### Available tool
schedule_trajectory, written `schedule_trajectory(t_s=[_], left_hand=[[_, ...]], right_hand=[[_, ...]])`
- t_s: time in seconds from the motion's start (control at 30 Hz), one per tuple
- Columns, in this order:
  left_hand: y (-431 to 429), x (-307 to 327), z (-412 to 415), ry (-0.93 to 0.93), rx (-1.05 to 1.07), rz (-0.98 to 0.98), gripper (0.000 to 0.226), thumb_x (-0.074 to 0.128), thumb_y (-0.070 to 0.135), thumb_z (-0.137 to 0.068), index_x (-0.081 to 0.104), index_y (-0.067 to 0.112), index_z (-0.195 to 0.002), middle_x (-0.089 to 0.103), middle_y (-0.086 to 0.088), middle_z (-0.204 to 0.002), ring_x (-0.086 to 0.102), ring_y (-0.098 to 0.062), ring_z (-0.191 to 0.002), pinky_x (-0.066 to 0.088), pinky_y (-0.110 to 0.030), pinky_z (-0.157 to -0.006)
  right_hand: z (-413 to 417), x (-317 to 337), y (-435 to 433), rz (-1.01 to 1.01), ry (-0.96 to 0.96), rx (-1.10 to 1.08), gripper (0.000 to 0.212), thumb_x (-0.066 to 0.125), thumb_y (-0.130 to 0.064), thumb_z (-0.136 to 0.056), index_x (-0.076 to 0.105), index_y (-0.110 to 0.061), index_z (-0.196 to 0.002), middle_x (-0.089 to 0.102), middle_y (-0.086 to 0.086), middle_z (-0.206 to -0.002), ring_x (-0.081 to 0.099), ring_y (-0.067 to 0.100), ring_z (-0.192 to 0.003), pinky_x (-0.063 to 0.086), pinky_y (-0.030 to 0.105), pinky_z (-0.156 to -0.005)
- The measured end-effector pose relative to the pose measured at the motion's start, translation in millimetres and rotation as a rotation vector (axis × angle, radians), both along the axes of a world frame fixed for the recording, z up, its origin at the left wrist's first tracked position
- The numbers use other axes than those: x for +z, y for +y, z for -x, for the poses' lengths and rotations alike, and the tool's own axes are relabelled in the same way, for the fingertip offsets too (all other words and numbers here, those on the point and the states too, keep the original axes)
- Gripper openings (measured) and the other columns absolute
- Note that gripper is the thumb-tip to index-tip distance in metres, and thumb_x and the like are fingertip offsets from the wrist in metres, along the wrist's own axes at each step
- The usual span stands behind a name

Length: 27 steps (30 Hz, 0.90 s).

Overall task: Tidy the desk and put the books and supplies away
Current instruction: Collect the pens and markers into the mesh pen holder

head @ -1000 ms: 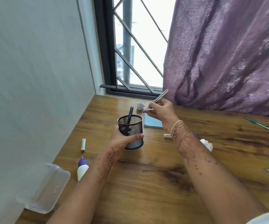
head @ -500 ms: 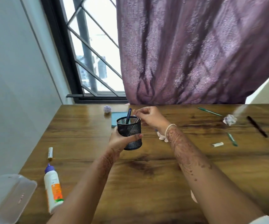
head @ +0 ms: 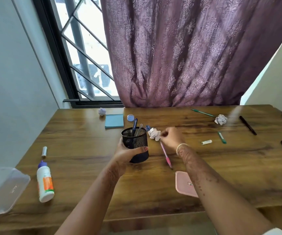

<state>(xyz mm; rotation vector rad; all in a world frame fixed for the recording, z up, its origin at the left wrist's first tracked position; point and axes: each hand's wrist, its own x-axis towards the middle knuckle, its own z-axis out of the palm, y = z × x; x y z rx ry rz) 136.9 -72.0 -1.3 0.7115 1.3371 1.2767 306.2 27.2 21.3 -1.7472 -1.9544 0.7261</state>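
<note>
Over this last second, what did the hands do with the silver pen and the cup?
The right hand dropped the silver pen into the mesh cup, beside the blue pen, then moved right and down to the pink pen on the desk, closing on its upper end. The left hand kept gripping the cup in place.

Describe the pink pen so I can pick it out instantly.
On the wooden desk, look just right of the black mesh pen cup in the left hand. The pink pen lies under the right hand; it is the only pink pen there.
</note>
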Motion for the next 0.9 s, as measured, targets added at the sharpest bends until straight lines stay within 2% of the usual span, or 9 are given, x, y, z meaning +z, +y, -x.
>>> schedule_trajectory(t_s=[0.13,0.27,0.37,0.5,0.6,0.67,0.73,0.8,0.9], left_hand=[[-15,-7,-7,0.013,0.018,0.023,0.114,0.099,0.032,-0.021,0.052,0.027,-0.125,0.068,0.001,-0.120,0.065,-0.020,-0.110,0.054,-0.044,-0.095],[-21,-9,-7,0.043,0.040,0.040,0.121,0.100,0.037,-0.017,0.052,0.024,-0.128,0.068,0.000,-0.121,0.064,-0.021,-0.111,0.054,-0.045,-0.096],[-22,-11,-8,0.069,0.062,0.059,0.123,0.099,0.036,-0.018,0.051,0.022,-0.130,0.066,0.000,-0.123,0.062,-0.022,-0.114,0.052,-0.045,-0.098],[-17,-12,-6,0.065,0.078,0.076,0.107,0.099,0.018,-0.037,0.049,0.019,-0.132,0.063,-0.002,-0.125,0.060,-0.022,-0.114,0.051,-0.044,-0.099],[-7,-14,-5,0.062,0.071,0.083,0.091,0.093,0.006,-0.051,0.048,0.017,-0.129,0.062,-0.001,-0.121,0.060,-0.015,-0.104,0.054,-0.029,-0.076],[-1,-13,-7,0.058,0.052,0.078,0.090,0.093,0.004,-0.053,0.048,0.017,-0.129,0.062,-0.001,-0.120,0.059,-0.014,-0.103,0.050,-0.024,-0.068],[4,-14,-6,0.057,0.038,0.079,0.092,0.093,0.005,-0.051,0.048,0.017,-0.129,0.062,-0.002,-0.121,0.060,-0.018,-0.107,0.054,-0.031,-0.077],[10,-15,-2,0.052,0.013,0.091,0.092,0.094,0.005,-0.050,0.047,0.018,-0.127,0.062,-0.003,-0.121,0.061,-0.020,-0.108,0.056,-0.037,-0.086],[18,-13,3,0.051,-0.012,0.072,0.083,0.092,0.003,-0.053,0.047,0.021,-0.121,0.063,0.000,-0.115,0.062,-0.014,-0.099,0.055,-0.026,-0.068]], right_hand=[[-15,-38,-26,0.017,-0.334,0.012,0.025,0.071,-0.027,-0.085,0.064,-0.014,-0.105,0.068,0.004,-0.106,0.063,0.022,-0.097,0.048,0.029,-0.077],[-11,-44,-31,-0.037,-0.346,-0.028,0.018,0.057,-0.014,-0.091,0.062,-0.010,-0.107,0.065,0.010,-0.112,0.061,0.028,-0.106,0.048,0.034,-0.080],[-9,-38,-28,0.030,-0.107,-0.105,0.029,0.068,-0.016,-0.079,0.061,-0.011,-0.107,0.068,0.007,-0.103,0.063,0.023,-0.091,0.049,0.030,-0.071],[3,-12,-23,-0.034,0.436,-0.182,0.075,0.078,-0.014,-0.073,0.044,-0.018,-0.141,0.064,-0.006,-0.090,0.065,0.013,-0.075,0.052,0.025,-0.066],[13,14,-19,-0.097,0.750,-0.107,0.094,0.073,0.004,-0.075,0.025,-0.031,-0.149,0.050,-0.016,-0.098,0.064,0.006,-0.070,0.059,0.026,-0.062],[18,28,-16,-0.143,0.824,-0.068,0.097,0.069,0.011,-0.075,0.023,-0.035,-0.147,0.048,-0.005,-0.105,0.063,0.002,-0.064,0.057,0.022,-0.058],[25,34,-12,-0.181,0.809,-0.038,0.088,0.069,0.009,-0.076,0.031,-0.036,-0.141,0.051,0.006,-0.108,0.064,0.005,-0.069,0.058,0.024,-0.061],[31,33,-9,-0.192,0.795,-0.007,0.078,0.069,0.008,-0.076,0.037,-0.037,-0.131,0.056,0.008,-0.102,0.069,0.022,-0.079,0.061,0.036,-0.066],[39,30,-5,-0.185,0.701,0.065,0.055,0.071,0.000,-0.079,0.045,-0.031,-0.116,0.062,0.009,-0.097,0.069,0.026,-0.081,0.060,0.047,-0.068]])
